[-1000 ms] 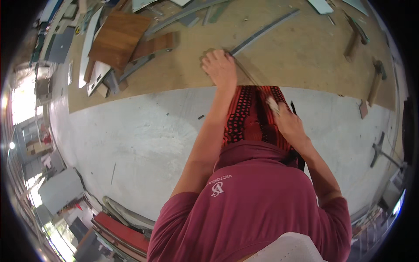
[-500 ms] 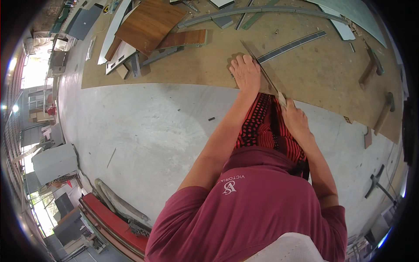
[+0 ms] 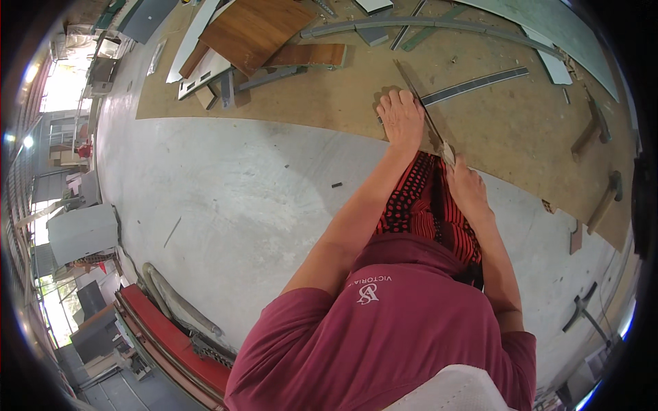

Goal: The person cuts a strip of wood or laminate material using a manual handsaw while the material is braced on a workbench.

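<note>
A large brown board point(image 3: 329, 103) is seen lying on the grey concrete floor point(image 3: 226, 198). The left hand point(image 3: 401, 118) is pressed flat on the board, fingers spread, just beside a thin metal strip point(image 3: 419, 103). The near end of that strip is gripped by the right hand point(image 3: 465, 186). A curved grey rail point(image 3: 473, 85) is laid beyond the strip, and wood-grain panels point(image 3: 257, 31) are stacked farther left.

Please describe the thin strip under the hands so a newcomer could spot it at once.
Find the large brown board lying on the grey concrete floor. At its near edge the left hand presses flat; the thin strip runs beside it toward the right hand. Unlike the long curved grey rails nearby, it is straight and slim.
</note>
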{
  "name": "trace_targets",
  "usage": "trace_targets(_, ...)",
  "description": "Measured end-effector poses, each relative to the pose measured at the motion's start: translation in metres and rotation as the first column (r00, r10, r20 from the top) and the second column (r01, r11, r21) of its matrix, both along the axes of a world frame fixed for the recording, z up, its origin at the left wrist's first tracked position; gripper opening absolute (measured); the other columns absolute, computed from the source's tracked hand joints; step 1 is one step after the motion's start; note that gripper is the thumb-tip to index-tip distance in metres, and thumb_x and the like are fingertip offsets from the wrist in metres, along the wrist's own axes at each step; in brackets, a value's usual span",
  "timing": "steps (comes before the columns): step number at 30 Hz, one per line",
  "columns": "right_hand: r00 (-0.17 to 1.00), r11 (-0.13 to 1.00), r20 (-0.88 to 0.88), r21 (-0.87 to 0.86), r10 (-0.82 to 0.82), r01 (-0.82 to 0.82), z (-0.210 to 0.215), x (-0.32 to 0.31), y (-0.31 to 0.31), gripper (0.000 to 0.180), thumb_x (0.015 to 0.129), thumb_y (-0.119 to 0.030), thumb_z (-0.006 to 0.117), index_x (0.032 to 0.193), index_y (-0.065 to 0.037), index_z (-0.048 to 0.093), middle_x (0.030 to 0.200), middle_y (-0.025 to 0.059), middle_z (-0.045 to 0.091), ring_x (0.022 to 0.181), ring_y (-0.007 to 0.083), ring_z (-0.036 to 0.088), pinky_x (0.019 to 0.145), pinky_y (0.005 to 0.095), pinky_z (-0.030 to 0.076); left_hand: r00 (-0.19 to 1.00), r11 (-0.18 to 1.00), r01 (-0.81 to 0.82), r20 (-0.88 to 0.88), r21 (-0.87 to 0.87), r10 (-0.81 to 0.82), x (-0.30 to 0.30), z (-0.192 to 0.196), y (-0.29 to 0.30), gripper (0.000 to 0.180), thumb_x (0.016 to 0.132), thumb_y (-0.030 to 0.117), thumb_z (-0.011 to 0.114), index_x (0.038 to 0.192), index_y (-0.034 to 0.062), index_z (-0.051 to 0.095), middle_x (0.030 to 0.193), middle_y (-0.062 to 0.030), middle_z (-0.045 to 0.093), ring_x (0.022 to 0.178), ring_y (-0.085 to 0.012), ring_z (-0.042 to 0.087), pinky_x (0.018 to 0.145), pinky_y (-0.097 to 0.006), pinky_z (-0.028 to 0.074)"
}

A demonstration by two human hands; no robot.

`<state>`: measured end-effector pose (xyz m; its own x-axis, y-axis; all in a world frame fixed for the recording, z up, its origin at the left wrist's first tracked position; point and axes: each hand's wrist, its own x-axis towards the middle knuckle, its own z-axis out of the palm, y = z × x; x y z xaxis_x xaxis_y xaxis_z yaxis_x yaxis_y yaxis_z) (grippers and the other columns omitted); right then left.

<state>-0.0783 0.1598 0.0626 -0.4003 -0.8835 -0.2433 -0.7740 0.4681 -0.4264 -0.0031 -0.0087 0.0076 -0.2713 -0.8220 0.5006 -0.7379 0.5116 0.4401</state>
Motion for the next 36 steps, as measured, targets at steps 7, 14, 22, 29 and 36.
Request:
trace_targets(7,0.998,0.992,0.014,0.115,-0.061,0.059,0.008,0.007,0.034,0.027,0.093,-0.024,0.051,0.108,-0.002,0.044,0.078,0.0274,0.063,0.075,0.0470,0.062,0.067,0.0575,0.048,1.000,0.999,-0.018,0.002,0.026,0.018,0.003,-0.001,0.000,0.016,0.077,0.013,0.063,0.086,0.0088,0.050,0.087,-0.0117,0.051,0.086,-0.0322,0.048,0.074,-0.044,0.036)
trace_targets(14,0.992,0.979,0.076,0.184,-0.103,0.088,0.018,0.014,0.069,0.024,0.094,-0.023,0.049,0.106,-0.003,0.044,0.077,0.0283,0.062,0.075,0.0479,0.061,0.067,0.0583,0.047,1.000,1.000,-0.023,-0.017,-0.002,0.023,0.003,-0.001,-0.001,0.015,0.077,0.013,0.063,0.085,0.0082,0.051,0.087,-0.0118,0.051,0.085,-0.0319,0.049,0.073,-0.044,0.036)
trace_targets(22,0.999,1.000,-0.039,-0.023,0.000,-0.001,-0.001,0.004,-0.003,0.030,0.093,-0.024,0.051,0.112,-0.002,0.044,0.080,0.0285,0.063,0.079,0.0476,0.061,0.070,0.0571,0.048,1.000,1.000,-0.014,-0.012,-0.016,0.013,0.001,0.000,0.000,0.015,0.077,0.013,0.063,0.084,0.0082,0.050,0.087,-0.0121,0.052,0.085,-0.0325,0.048,0.073,-0.044,0.036)
trace_targets(29,0.997,0.990,0.052,0.129,-0.065,0.058,0.008,0.010,0.053,0.037,0.095,-0.026,0.048,0.122,-0.002,0.042,0.081,0.0318,0.061,0.079,0.0489,0.060,0.072,0.0576,0.046,1.000,1.000,-0.009,-0.017,0.006,0.009,0.004,0.001,0.000,0.015,0.077,0.013,0.063,0.084,0.0082,0.050,0.088,-0.0122,0.052,0.085,-0.0326,0.048,0.074,-0.044,0.036)
trace_targets(36,0.997,0.989,0.045,0.135,-0.060,0.054,0.005,0.010,0.065,0.036,0.095,-0.028,0.048,0.119,-0.001,0.043,0.078,0.0308,0.061,0.077,0.0492,0.060,0.070,0.0586,0.046,1.000,0.999,-0.018,0.003,0.028,0.018,0.003,0.000,-0.001,0.016,0.077,0.013,0.063,0.085,0.0081,0.050,0.088,-0.0118,0.051,0.086,-0.0321,0.048,0.074,-0.044,0.036)
